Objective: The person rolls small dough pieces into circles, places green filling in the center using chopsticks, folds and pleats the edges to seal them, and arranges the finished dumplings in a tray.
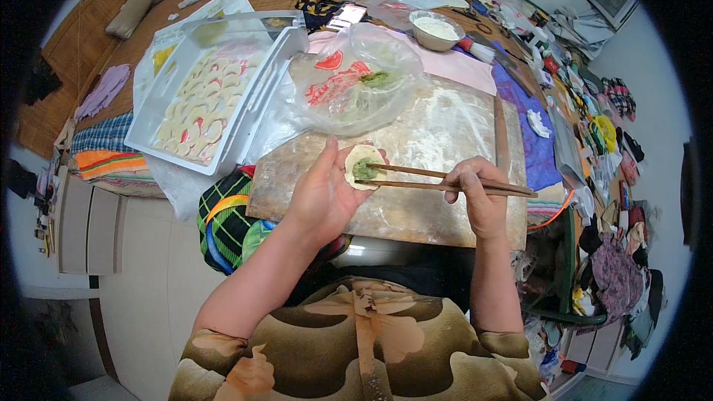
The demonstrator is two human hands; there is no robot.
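On my left hand (326,195) rests a round dough wrapper (377,154) with green filling (363,170) at its middle. My right hand (478,192) grips a pair of wooden chopsticks (418,170), whose tips touch the filling. Both hands are above a floured wooden board (440,217). Beyond them, a bowl lined with a clear plastic bag (384,117) holds a little green filling (376,78). Many folded dumplings (209,97) lie in a white plastic box (167,157) at the left.
A bowl of flour (436,39) stands behind the board at the right, near a white-bristled brush (480,51). A wooden rolling pin (501,133) lies along the board's right side. A lit phone (346,16) is behind the bagged bowl. Piled clothes and goods fill the far right.
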